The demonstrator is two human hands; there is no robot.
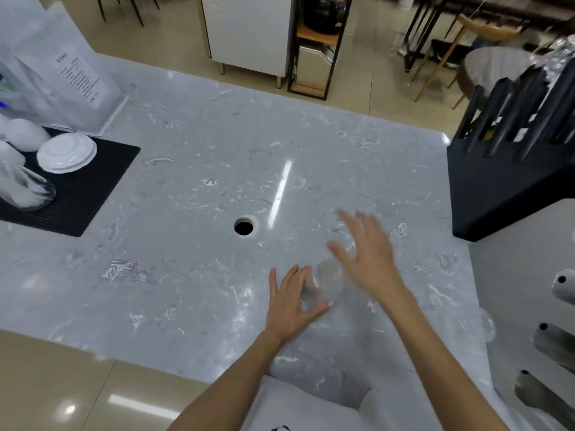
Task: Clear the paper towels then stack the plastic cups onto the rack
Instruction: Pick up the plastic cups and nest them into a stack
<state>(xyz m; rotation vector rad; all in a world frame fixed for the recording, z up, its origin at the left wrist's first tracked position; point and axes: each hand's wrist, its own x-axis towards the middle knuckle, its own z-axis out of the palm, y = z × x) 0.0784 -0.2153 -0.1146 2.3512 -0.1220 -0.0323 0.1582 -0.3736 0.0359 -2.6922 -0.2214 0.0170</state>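
A clear plastic cup [326,284] lies on its side on the grey marble counter [186,213], near the front. My left hand [292,303] is wrapped around its near end. My right hand [370,253] hovers just above and right of the cup, fingers spread, holding nothing, and it is blurred. A black rack [504,157] with tall slots stands at the right edge of the counter. Another clear cup [488,325] rests at the counter's right edge. No paper towels are in view.
A black ribbed mat [93,188] at the left carries a white plate [67,152], white bowls [21,135] and a glass [28,191]. A round hole [243,227] opens mid-counter. Grey pegs [553,340] stick out at the lower right. Chairs and a cabinet stand behind.
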